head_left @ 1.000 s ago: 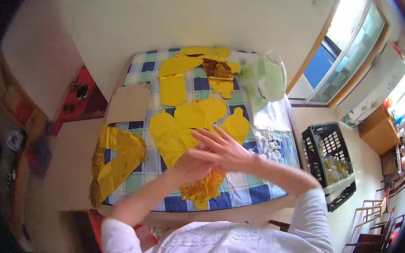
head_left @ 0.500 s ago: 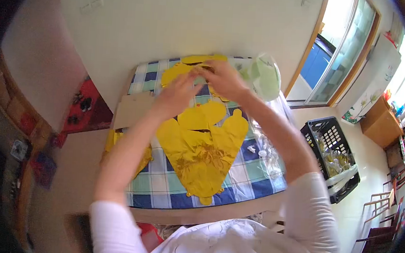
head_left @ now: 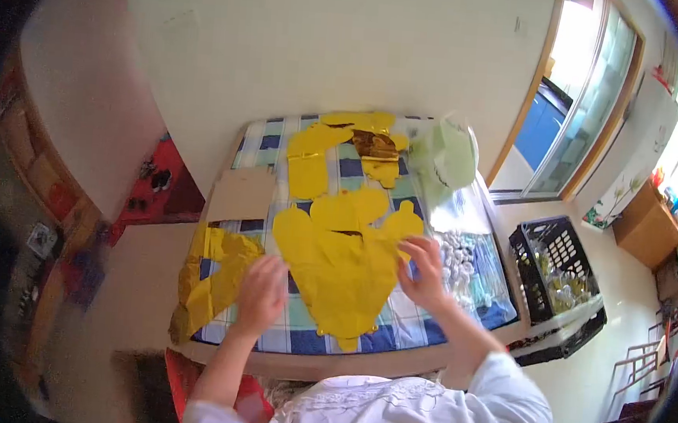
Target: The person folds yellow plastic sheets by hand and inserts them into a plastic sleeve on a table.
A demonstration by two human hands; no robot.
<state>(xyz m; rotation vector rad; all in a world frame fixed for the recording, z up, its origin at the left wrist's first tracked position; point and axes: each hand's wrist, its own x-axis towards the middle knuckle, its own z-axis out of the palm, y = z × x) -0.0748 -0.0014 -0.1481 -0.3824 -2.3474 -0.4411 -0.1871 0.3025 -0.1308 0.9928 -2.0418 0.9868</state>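
Note:
A flat yellow foil piece with rounded lobes, like a deflated foil balloon, lies in the middle of the checked cloth. Its upper face is plain yellow with soft creases. My right hand is at its right edge, fingers apart and slightly bent. On the other side, my left hand hovers beside the left edge, smeared by motion. Just left of that hand lies a crumpled shiny gold foil piece.
Further yellow foil shapes lie at the table's back, near a brown cardboard sheet. A pale green bag and small white items in clear plastic occupy the right side. A black crate stands right of the table.
Both hands have come down from the far end of the table and moved apart, to either side of the middle foil piece. The brown-patterned area on that piece no longer shows.

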